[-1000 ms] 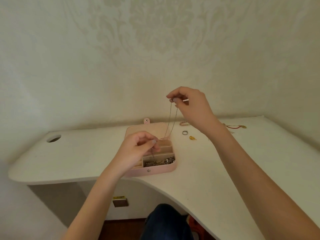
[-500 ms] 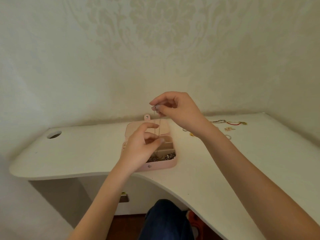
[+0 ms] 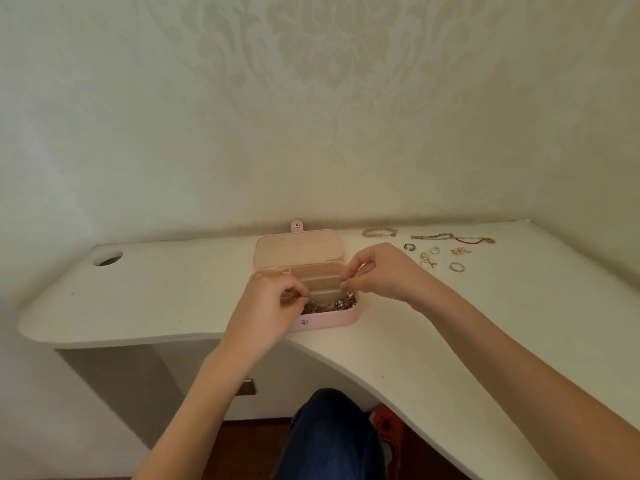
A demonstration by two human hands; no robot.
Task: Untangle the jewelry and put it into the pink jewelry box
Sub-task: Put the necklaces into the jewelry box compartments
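Observation:
The pink jewelry box (image 3: 323, 323) lies open on the white desk, its lid (image 3: 298, 249) folded back toward the wall. Its front compartment holds a heap of silvery chains (image 3: 329, 306). My left hand (image 3: 268, 306) hovers over the box's left side, fingertips pinched together on one end of a thin chain. My right hand (image 3: 379, 271) is at the box's right edge, pinching the other end just above the heap. The chain between the hands is too thin to make out.
Loose jewelry lies right of the box near the wall: a pink bead bracelet (image 3: 379, 232), a beaded bracelet (image 3: 432, 236), a red cord bracelet (image 3: 475, 240), rings (image 3: 456, 267) and gold pieces (image 3: 427, 259). A cable hole (image 3: 108, 258) is at the desk's left. My knee (image 3: 329, 434) is under the desk.
My right hand came down from high above the box to its right edge, lowering the thin chain into the box. My left hand dropped slightly over the box's left side.

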